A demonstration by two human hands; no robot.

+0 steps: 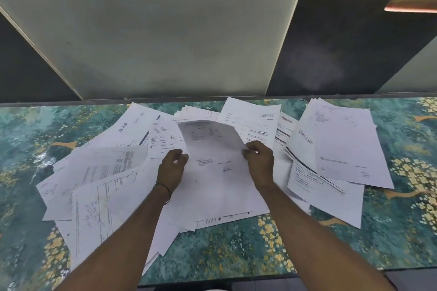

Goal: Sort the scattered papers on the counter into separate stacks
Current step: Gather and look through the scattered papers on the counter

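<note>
Left hand [171,168], right hand [260,163] pinch sheet [216,149] — seemingly raised

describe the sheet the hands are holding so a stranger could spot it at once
On the green floral counter lies a wide scatter of white papers; look at its middle, between the left hand and right hand. The sheet they pinch by its side edges is the only one held up off the rest, its top half bowed and shaded grey.

White papers [340,146] with black print lie on a teal counter [390,238] patterned with yellow flowers.
</note>
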